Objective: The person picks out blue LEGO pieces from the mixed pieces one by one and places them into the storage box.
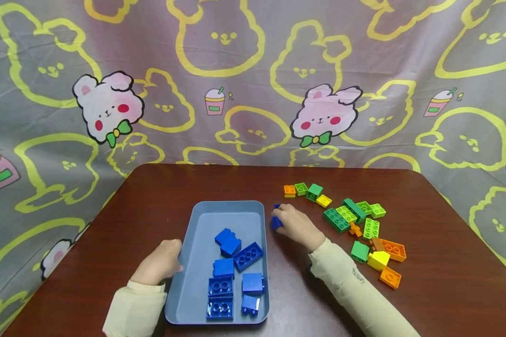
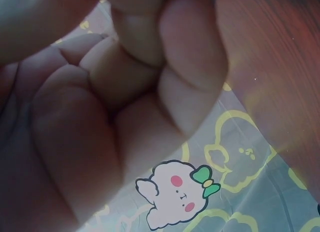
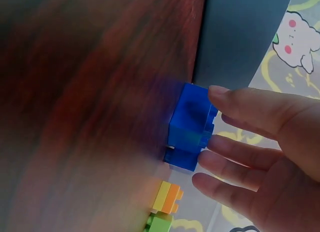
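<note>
A grey-blue tray (image 1: 189, 281) holds several blue toy bricks (image 1: 224, 267). My left hand (image 1: 162, 260) is at its left rim with fingers curled, thumb tip over the edge; in the left wrist view the curled fingers (image 2: 192, 47) hide the rim. Just right of the tray, my right hand (image 1: 297, 224) reaches over blue bricks (image 1: 276, 223) on the table. Close up in the right wrist view, the right hand (image 3: 265, 147) has its fingers loosely extended, thumb tip at the larger blue brick (image 3: 190, 109) and fingertips near the smaller blue brick (image 3: 184, 159).
Green, yellow and orange bricks (image 1: 337, 220) lie scattered on the right of the dark wooden table (image 1: 152, 196). An orange brick (image 1: 289, 191) and a few others form a short row farther back. A patterned curtain (image 1: 253, 93) hangs behind the table.
</note>
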The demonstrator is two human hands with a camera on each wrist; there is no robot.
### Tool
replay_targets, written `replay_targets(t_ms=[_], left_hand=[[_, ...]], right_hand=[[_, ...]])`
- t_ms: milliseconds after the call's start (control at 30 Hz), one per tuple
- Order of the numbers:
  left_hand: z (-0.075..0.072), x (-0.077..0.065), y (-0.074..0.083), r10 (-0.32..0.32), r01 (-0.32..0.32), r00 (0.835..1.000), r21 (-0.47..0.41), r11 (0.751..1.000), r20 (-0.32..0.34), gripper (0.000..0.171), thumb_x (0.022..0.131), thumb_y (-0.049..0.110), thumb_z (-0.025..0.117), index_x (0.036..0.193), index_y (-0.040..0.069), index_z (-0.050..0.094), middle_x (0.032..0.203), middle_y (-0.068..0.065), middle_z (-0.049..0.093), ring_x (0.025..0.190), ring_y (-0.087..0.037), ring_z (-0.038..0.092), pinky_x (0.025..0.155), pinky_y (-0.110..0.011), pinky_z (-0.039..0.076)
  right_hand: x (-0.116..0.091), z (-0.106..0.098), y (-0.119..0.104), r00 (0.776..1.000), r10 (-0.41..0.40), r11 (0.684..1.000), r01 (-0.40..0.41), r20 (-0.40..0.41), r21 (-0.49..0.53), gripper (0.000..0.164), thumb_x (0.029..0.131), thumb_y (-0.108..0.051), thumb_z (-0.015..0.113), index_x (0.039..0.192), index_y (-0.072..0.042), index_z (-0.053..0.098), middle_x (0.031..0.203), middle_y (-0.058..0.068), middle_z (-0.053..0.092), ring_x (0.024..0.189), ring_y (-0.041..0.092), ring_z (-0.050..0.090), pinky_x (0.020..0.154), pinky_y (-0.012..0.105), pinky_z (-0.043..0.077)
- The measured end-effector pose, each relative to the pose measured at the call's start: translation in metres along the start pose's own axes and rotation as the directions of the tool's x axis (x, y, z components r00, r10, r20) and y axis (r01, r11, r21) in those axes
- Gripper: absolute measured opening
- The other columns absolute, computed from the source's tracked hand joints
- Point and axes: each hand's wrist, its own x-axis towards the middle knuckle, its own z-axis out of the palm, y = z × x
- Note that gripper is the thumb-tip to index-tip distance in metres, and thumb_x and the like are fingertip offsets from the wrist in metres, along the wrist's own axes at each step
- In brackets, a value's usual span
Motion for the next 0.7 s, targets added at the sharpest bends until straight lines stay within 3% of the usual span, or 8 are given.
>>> replay_targets(t_ms=[467,700], left_hand=[[0.014,0.018,-0.017,-0.053,0.054,0.998,-0.021,0.998,0.037,0.03,0.066,-0.005,0.074,0.089,-0.01,0.056,0.07,-0.013,0.056,0.061,-0.02,0.053,0.054,-0.034,0.047],[0.003,0.006,-0.005,-0.042,0.043,0.998,-0.023,0.999,0.045,0.028,0.066,-0.007,0.072,0.088,-0.012,0.055,0.071,-0.015,0.056,0.062,-0.022,0.054,0.056,-0.036,0.048]], right_hand=[[0.004,0.003,0.003,0.992,-0.116,0.99,0.112,-0.04,-0.081,0.014,0.068,0.004,0.072,0.078,-0.003,0.066,0.074,0.008,0.052,0.069,0.022,0.048,0.065,0.031,0.045],[0.006,0.002,0.003,0.993,-0.116,0.993,0.115,-0.017,-0.037,0.01,0.069,0.005,0.07,0.07,-0.002,0.064,0.07,0.006,0.051,0.066,0.019,0.047,0.06,0.027,0.044]])
